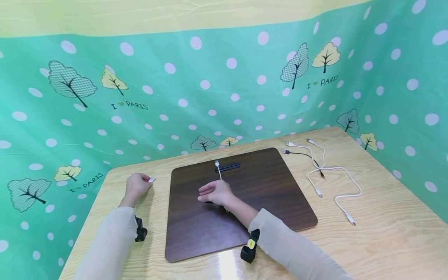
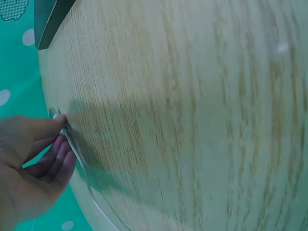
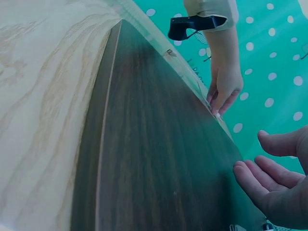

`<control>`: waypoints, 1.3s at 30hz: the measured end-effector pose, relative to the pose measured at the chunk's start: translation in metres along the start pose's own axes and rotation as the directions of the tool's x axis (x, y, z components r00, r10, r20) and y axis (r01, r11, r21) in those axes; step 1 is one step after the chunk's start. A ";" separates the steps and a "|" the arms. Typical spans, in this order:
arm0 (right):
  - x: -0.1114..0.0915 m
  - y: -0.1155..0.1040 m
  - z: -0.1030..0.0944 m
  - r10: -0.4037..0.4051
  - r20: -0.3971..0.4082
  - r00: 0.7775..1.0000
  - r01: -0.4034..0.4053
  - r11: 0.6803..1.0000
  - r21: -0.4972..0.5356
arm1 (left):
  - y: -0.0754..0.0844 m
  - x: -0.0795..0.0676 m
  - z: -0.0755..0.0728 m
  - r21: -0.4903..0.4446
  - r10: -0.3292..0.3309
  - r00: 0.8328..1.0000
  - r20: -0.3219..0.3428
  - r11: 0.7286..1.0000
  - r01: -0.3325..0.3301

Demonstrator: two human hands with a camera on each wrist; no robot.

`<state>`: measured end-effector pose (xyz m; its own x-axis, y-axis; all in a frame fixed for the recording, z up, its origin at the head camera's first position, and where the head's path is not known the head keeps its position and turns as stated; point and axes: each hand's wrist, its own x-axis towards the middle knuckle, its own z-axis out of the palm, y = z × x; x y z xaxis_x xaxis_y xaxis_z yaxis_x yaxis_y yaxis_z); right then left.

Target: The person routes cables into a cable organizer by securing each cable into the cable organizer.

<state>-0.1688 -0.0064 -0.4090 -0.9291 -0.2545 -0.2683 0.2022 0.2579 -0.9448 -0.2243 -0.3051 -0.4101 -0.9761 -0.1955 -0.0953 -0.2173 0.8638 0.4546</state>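
Observation:
My left hand [image 1: 136, 186] is at the far left of the table, pinching the end of a white cable [image 1: 151, 179] between thumb and fingertips. In the left wrist view the thin cord [image 2: 90, 190] trails down from that pinch along the wood. Over the middle of the dark brown board [image 1: 196, 233] hovers my right hand [image 1: 217, 193], its thumb apart from loosely bent fingers with nothing between them. Just beyond it, a second white cable [image 1: 219, 172] with a USB plug lies across a black cable holder [image 1: 228, 167] near the board's far edge. The right hand hides part of this cable.
Right of the board, two white cables [image 1: 336, 168] and a short black cable [image 1: 302, 154] lie loosely crossed on the light wood table [image 1: 392, 233]. A green dotted curtain [image 1: 210, 97] hangs behind the table and along its sides.

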 end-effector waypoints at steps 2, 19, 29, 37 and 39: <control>0.001 -0.001 0.002 0.000 0.003 1.000 0.000 1.000 0.000 | 0.001 0.000 0.000 0.008 -0.002 1.000 -0.009 1.000 0.002; 0.005 -0.007 0.024 0.009 0.049 0.999 -0.014 0.995 0.102 | 0.005 -0.007 -0.014 -0.026 0.058 0.998 0.029 0.998 -0.058; 0.005 -0.010 0.036 0.042 0.077 0.996 -0.058 0.975 0.214 | 0.009 -0.009 -0.021 -0.011 0.147 0.988 0.043 0.989 -0.146; 0.005 -0.010 0.047 0.053 0.081 0.995 -0.072 0.963 0.260 | 0.016 -0.014 -0.026 -0.028 0.186 0.982 0.042 0.982 -0.185; 0.005 -0.010 0.050 0.050 0.083 0.995 -0.070 0.961 0.268 | 0.017 -0.015 -0.026 -0.040 0.190 0.981 0.042 0.981 -0.188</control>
<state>-0.1605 -0.0568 -0.4101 -0.8891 -0.3176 -0.3295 0.3424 0.0162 -0.9394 -0.2126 -0.2999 -0.3776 -0.9990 -0.0081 -0.0440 -0.0290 0.8659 0.4993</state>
